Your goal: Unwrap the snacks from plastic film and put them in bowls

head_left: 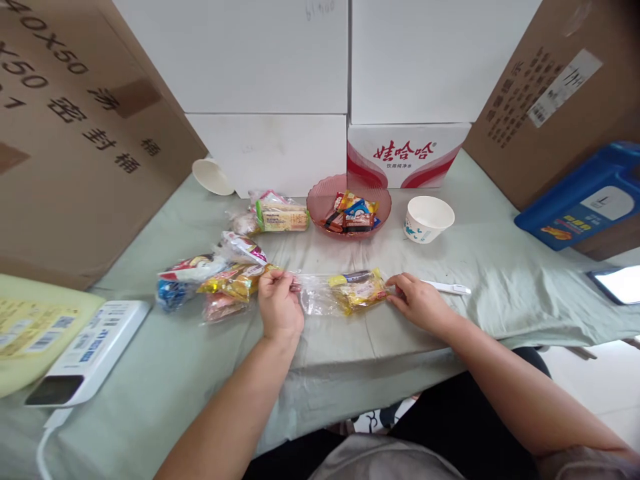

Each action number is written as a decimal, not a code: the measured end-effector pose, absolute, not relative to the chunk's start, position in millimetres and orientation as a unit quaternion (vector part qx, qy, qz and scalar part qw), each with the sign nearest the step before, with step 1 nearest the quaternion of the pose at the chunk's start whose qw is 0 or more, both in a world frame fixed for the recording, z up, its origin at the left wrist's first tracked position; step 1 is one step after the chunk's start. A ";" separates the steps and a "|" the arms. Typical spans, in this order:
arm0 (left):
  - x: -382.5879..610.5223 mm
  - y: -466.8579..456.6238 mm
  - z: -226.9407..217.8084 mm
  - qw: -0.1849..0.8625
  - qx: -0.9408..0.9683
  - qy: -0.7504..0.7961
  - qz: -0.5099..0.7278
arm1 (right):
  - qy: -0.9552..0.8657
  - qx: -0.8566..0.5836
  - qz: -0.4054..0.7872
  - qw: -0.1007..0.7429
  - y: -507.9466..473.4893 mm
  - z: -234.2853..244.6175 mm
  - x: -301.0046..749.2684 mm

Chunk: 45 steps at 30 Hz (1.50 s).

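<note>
A clear plastic bag (345,293) with yellow-wrapped snacks inside lies flat on the green tablecloth (350,253) in front of me. My left hand (279,303) pinches the bag's left end, fingers closed on the plastic. At the bag's right end, my right hand (419,300) grips it the same way. A white pen-like stick (450,288) lies just right of my right hand.
Packed snack bags (220,280) pile up at the left. A pink bowl (349,210) holds wrapped sweets, with a white paper cup (427,219) beside it and another tipped cup (213,177) further left. Cardboard boxes wall the back. A white device (90,353) sits near left; a blue box (585,197) at right.
</note>
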State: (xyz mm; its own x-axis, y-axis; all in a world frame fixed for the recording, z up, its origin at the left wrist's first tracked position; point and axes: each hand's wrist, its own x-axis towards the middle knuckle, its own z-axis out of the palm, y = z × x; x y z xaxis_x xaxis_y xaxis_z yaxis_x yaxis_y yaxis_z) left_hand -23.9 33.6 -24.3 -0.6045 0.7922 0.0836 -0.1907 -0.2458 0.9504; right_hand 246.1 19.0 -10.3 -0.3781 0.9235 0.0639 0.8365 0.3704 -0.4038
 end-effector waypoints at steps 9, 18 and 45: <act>1.3 -15.2 -15.5 -0.011 0.854 0.317 0.413 | -0.806 -0.496 0.173 0.273 17.0 -7.6 246.4; 8.0 -0.7 -36.1 -0.010 0.814 0.504 0.288 | -0.672 -0.643 0.123 0.345 46.4 -5.8 282.8; -16.0 -5.3 9.3 0.106 0.817 0.564 0.058 | -0.898 -0.416 0.138 0.034 32.4 3.8 195.8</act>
